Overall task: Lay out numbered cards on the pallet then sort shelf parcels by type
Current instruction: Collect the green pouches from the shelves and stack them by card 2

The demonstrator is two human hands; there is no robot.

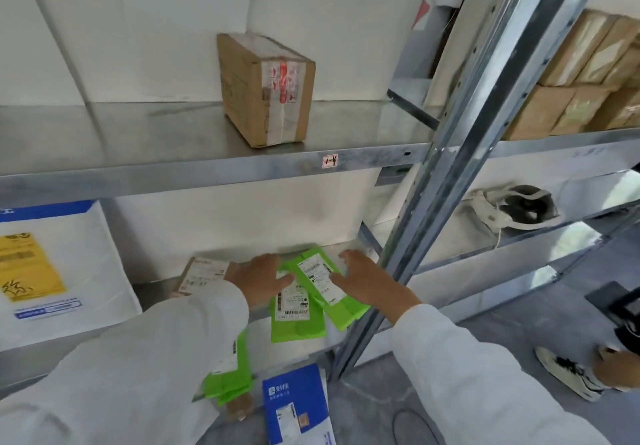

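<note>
Both hands reach into the lower shelf, near its right end. Left hand lies flat, fingers spread, on one green mailer; right hand lies open on a second green mailer overlapping the first. Neither hand grasps anything. A third green mailer hangs off the shelf's front edge, a blue envelope below it. Small labelled box sits behind the left wrist; big white bag fills the shelf's left end. Upper shelf carries one taped cardboard box. Steel upright crowds the right forearm.
</note>
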